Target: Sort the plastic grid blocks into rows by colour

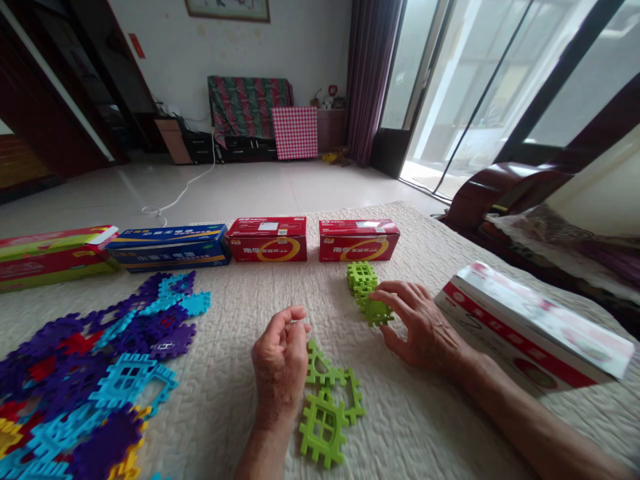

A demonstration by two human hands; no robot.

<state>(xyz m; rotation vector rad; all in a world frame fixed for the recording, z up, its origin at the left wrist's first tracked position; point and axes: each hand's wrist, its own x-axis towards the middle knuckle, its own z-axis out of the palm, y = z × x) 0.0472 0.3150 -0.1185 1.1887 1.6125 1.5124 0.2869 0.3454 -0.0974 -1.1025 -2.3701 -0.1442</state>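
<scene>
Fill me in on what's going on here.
A person is sorting through bright-green notched plastic tiles. The right hand has its fingertips at the near end of a stack of green tiles. The left hand is loosely curled beside a few loose green tiles. A heap of purple, blue, red and yellow plastic pieces lies to the left on the cream quilted cover.

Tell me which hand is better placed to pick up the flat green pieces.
Probably the left hand: it is close beside the flat green pieces, while the right hand is farther off, at the green stack.
</scene>
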